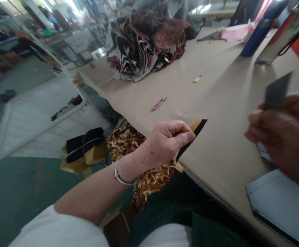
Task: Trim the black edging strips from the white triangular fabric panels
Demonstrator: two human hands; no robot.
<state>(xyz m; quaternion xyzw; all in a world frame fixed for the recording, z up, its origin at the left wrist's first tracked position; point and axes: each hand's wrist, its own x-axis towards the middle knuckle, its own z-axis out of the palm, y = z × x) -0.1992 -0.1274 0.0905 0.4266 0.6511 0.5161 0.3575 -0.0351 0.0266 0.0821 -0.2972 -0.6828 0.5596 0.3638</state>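
My left hand is closed at the table's edge, pinching a narrow black strip with a tan end. My right hand is held over the tan paper-covered table, gripping a dark grey piece that is blurred by motion. A pink utility knife lies on the table beyond my left hand, and a small yellow blade or cutter lies farther away. A pale grey stack of sheets sits under and beyond my right hand.
A large heap of patterned, folded material stands at the table's far end. Tan and white shredded scraps fill the space below the table's edge. Tall blue and metallic cylinders stand at the far right, and a tiled floor lies left.
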